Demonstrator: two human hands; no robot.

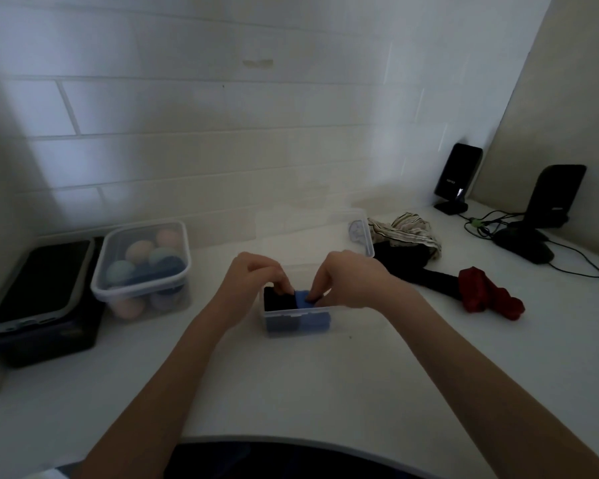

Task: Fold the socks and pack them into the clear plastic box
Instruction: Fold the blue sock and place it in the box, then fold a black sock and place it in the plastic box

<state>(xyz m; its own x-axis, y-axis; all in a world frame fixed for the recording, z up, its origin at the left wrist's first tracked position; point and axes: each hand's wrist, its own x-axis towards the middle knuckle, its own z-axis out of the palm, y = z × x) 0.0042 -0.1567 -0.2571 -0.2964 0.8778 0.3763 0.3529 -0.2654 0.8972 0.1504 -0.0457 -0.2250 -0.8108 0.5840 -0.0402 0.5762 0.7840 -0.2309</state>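
Observation:
A clear plastic box (274, 331) sits on the white counter in front of me. Inside it a folded black sock (278, 301) lies on the left and a folded blue sock (303, 299) on the right. My left hand (253, 276) reaches into the box, fingertips pressing at the seam between the two socks. My right hand (346, 281) pinches the top of the blue sock. To the right lie a striped sock (403, 231), a black sock (415, 267) and a red sock (484, 293), all loose on the counter.
The box's clear lid (325, 226) leans behind it against the tiled wall. A second lidded box of coloured balls (142, 264) stands at left, beside a phone (38, 281) on a dark case. Two black stands (457, 178) with cables occupy the back right corner.

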